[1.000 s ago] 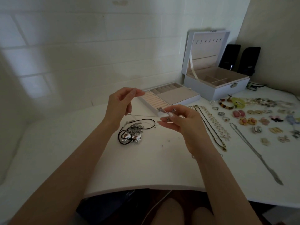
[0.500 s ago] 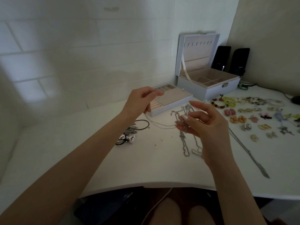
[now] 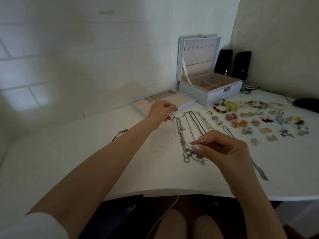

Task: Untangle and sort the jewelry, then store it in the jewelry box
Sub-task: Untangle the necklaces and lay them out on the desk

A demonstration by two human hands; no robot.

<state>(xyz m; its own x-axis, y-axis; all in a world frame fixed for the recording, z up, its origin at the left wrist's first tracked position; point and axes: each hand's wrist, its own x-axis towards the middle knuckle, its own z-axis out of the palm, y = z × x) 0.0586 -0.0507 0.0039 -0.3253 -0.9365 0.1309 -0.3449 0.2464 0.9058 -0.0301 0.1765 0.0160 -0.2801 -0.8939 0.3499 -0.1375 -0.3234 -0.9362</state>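
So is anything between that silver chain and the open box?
Nothing tall. The left hand and right hand pinch the silver chain; only the low tray and laid-out necklaces lie toward the jewelry box.

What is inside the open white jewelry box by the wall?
The white jewelry box shows beige divided compartments, seemingly empty, and a pale ribbon. Its front wall hides part of their floors.

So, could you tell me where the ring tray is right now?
In the head view, the ring tray sits by the wall, left of the open jewelry box, just behind the left hand.
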